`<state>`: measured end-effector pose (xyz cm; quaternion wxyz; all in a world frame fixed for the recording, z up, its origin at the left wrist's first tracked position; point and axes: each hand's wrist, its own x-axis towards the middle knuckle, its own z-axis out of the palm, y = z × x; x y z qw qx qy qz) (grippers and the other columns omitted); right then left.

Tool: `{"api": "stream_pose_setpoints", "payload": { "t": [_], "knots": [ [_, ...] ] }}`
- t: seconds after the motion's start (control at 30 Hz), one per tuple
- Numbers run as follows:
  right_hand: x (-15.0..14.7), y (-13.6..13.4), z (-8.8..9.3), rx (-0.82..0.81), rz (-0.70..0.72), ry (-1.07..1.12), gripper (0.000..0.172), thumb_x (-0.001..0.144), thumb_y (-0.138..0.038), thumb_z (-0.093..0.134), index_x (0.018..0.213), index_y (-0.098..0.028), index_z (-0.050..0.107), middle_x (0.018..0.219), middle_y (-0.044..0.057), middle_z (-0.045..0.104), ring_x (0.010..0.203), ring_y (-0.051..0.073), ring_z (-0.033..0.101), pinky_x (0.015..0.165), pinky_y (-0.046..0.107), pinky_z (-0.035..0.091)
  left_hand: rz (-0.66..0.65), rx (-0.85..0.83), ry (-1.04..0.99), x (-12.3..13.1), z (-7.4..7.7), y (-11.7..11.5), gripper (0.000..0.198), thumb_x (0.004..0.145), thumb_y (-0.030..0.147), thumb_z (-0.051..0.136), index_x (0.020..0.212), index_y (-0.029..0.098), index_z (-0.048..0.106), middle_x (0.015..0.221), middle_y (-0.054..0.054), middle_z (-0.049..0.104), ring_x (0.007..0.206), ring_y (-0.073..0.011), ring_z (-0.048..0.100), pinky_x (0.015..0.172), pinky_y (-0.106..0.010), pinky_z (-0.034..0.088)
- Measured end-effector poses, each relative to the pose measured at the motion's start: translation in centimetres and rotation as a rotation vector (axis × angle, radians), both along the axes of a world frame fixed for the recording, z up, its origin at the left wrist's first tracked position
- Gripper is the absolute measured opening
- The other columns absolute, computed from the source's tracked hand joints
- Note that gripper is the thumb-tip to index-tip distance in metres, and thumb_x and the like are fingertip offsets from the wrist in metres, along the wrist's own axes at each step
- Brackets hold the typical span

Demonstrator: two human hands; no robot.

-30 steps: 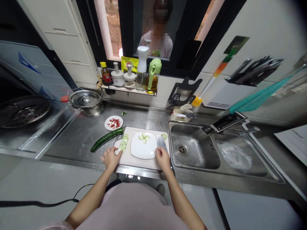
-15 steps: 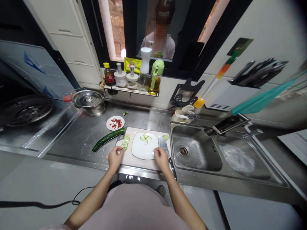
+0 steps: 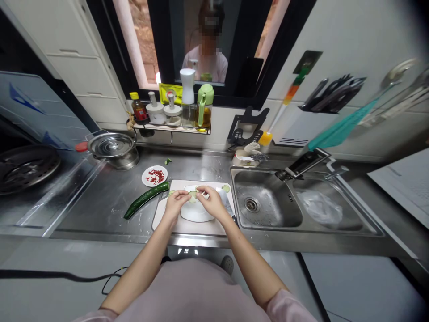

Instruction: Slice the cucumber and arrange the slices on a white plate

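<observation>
Over the white plate point(image 3: 197, 214) my left hand point(image 3: 175, 205) and my right hand point(image 3: 212, 202) meet, both closed in a pinch on one thin cucumber slice point(image 3: 192, 197). The plate rests on a pale cutting board point(image 3: 167, 226); slices laid on it are mostly hidden by my hands. Behind my left fingers a bit of other cucumber slices point(image 3: 171, 192) shows. A knife point(image 3: 225, 200) lies at the board's right side, partly covered by my right arm. Past it is a single slice point(image 3: 226, 188). The long piece of cucumber point(image 3: 145, 200) lies left of the board.
A small plate of chopped red pieces point(image 3: 154, 176) and a lidded steel pot point(image 3: 115, 150) stand behind to the left. On the right is the sink point(image 3: 268, 210) with its faucet point(image 3: 303, 164). Seasoning jars and an oil bottle point(image 3: 204, 109) stand on a wall rack.
My left hand has come from the sliced cucumber pile to above the plate with a slice. My right hand has left the plate's edge and joined it. The view has shifted slightly right.
</observation>
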<state>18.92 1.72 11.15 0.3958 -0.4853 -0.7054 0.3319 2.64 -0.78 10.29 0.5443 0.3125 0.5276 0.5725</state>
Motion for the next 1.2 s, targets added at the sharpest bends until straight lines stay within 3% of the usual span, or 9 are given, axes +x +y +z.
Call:
{"api": "stream_pose_setpoints", "payload": {
  "t": [0.2,0.33,0.4,0.5,0.7,0.9,1.2],
  "knots": [
    [-0.2,0.1,0.6,0.019,0.061,-0.005,0.009,0.083,-0.027,0.06,0.083,-0.02,0.066,0.083,0.002,0.068,0.08,0.015,0.059,0.076,0.028,0.044,-0.08,0.057,0.042,0.9,0.5,0.2,0.031,0.055,0.034,0.081,0.074,0.016,0.064,0.071,0.0,0.064,0.066,-0.0114,0.057,0.068,-0.024,0.044],
    [0.1,0.0,0.5,0.02,0.059,-0.016,0.01,0.084,-0.025,0.057,0.077,-0.02,0.064,0.077,0.001,0.065,0.076,0.015,0.057,0.073,0.027,0.043,-0.013,0.065,0.13,0.9,0.4,0.0,0.035,0.054,0.036,0.082,0.078,0.016,0.065,0.069,0.001,0.062,0.062,-0.0097,0.053,0.063,-0.023,0.041],
    [0.2,0.0,0.5,0.044,0.035,-0.019,0.009,0.084,-0.025,0.058,0.079,-0.02,0.064,0.078,0.001,0.065,0.077,0.015,0.057,0.075,0.028,0.042,0.02,0.039,0.155,0.8,0.5,-0.2,0.039,0.057,0.041,0.081,0.083,0.016,0.065,0.062,0.003,0.059,0.057,-0.0087,0.049,0.058,-0.021,0.036],
    [0.4,-0.1,0.7,0.114,0.031,-0.057,0.01,0.087,-0.027,0.058,0.083,-0.021,0.065,0.082,0.002,0.065,0.081,0.016,0.057,0.08,0.03,0.042,-0.034,-0.045,0.112,0.7,0.8,-0.3,0.048,0.064,0.052,0.074,0.093,0.014,0.066,0.055,0.003,0.057,0.051,-0.0077,0.044,0.053,-0.021,0.03],
    [0.7,-0.6,1.1,0.248,0.092,-0.151,0.017,0.093,-0.03,0.053,0.093,-0.024,0.07,0.089,0.005,0.063,0.091,0.019,0.054,0.084,0.034,0.042,-0.108,-0.191,0.015,1.0,1.4,-0.1,0.06,0.064,0.049,0.073,0.113,0.015,0.062,0.075,-0.004,0.069,0.052,-0.0066,0.045,0.048,-0.02,0.018],
    [1.3,-0.8,0.5,0.289,0.075,-0.173,0.019,0.094,-0.033,0.054,0.095,-0.025,0.07,0.09,0.005,0.061,0.091,0.02,0.053,0.083,0.034,0.042,-0.065,-0.134,0.047,1.4,1.6,0.2,0.056,0.06,0.038,0.077,0.111,0.018,0.064,0.073,-0.001,0.068,0.058,-0.009,0.051,0.054,-0.021,0.029],
    [1.3,-1.1,-0.5,0.194,0.054,-0.105,0.017,0.093,-0.031,0.054,0.085,-0.023,0.067,0.089,0.004,0.063,0.093,0.019,0.055,0.084,0.032,0.043,-0.052,0.054,0.0,1.7,0.5,0.8,0.06,0.059,0.034,0.08,0.113,0.018,0.058,0.072,0.003,0.064,0.069,-0.0113,0.059,0.073,-0.025,0.042]
  ]
}}
